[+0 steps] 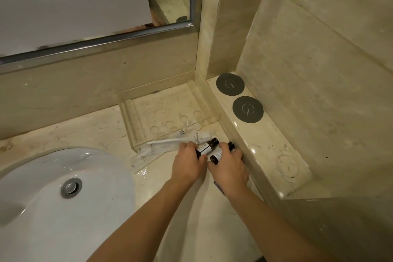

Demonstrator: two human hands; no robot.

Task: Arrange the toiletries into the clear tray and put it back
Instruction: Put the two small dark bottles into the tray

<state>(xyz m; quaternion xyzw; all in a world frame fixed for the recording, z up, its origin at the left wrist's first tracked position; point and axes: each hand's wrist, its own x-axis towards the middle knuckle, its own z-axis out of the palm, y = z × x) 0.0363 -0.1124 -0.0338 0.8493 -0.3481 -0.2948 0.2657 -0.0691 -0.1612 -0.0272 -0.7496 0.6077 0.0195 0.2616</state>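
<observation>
Marble runs all round this corner, and both hands are down on the worktop [191,208] just right of the white basin [53,198]. The left hand [188,165] is closed round a small dark bottle [207,148] with a black cap and a white label; there is printing on the label, but it is too fine to read. The right hand [228,168] is wrapped over two more dark bottles [215,156], one cap poking towards the near side, the other towards the far side. Close to the left hand, on its far side, lie wrapped toiletries [170,144] in clear and white sleeves with small dark print and a round emblem, none of it legible. They rest across the near edge of the clear tray [136,125], which sits in the far corner against the wall, its round recesses bare. On the raised ledge [265,140] to the right, two dark round coasters [247,109] carry a pale swirl logo. A mirror [85,6] hangs beyond.
</observation>
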